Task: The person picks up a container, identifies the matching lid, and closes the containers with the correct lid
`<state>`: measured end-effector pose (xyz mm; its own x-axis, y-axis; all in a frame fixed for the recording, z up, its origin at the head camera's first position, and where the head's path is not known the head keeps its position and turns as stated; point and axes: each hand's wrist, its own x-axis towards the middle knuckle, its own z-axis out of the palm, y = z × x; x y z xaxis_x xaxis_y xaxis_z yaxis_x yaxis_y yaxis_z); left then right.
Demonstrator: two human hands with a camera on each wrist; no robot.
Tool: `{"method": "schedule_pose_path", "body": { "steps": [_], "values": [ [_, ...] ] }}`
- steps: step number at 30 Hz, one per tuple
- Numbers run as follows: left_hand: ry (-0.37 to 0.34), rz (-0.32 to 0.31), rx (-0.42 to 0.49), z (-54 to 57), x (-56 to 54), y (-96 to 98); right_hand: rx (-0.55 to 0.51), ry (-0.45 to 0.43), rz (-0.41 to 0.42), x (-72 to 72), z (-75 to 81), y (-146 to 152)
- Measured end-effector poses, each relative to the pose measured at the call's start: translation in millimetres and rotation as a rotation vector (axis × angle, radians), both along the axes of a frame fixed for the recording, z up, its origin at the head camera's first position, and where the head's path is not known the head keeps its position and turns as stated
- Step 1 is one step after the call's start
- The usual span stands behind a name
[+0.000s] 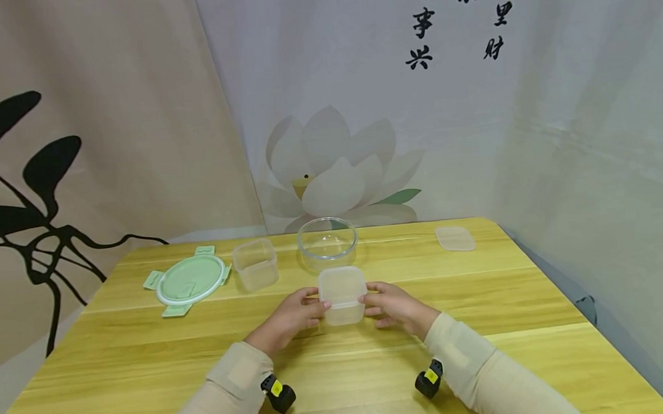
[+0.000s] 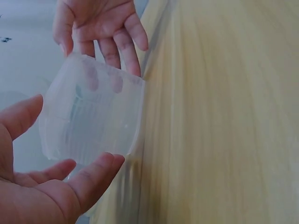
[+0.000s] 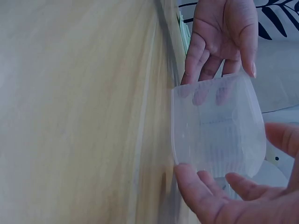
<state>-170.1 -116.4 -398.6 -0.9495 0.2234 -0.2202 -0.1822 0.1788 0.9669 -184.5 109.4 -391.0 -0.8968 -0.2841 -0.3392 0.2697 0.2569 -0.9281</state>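
Head view: the box (image 1: 343,296) is between the left hand (image 1: 292,314) and right hand (image 1: 396,306), each pinching one side, before the far curtain (image 1: 325,59). Left wrist view: right fingers (image 2: 125,49) contact its far side; table (image 2: 224,112) right. Right wrist view: left fingers (image 3: 192,58) likewise; table left.

Soft, even light filled the head view, leaving faint shadows on the yellow wood-grain table (image 1: 508,298). Both wrist views were dimmer and hazier, the translucent square plastic container (image 2: 98,116) slightly blurred.
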Motion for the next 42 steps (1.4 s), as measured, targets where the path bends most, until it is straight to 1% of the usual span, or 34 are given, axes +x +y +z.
{"method": "schedule_pose_path", "body": {
  "steps": [4,10,23,33,42],
  "values": [
    [-0.002,-0.014,0.018,3.1,1.6,2.4,-0.002,0.005,-0.028,0.8,0.2,1],
    [0.001,-0.001,0.036,7.2,0.6,10.2,-0.021,0.027,-0.052,2.1,2.3,6],
    [0.016,-0.023,0.036,7.0,-4.7,31.0,-0.037,0.04,-0.044,3.7,5.1,30],
    [0.025,-0.042,0.042,8.8,-8.0,45.5,-0.041,0.033,-0.069,2.4,6.4,44],
    [0.05,-0.042,0.053,8.4,-14.7,58.5,-0.038,0.036,-0.09,0.2,8.3,55]
  ]
}}
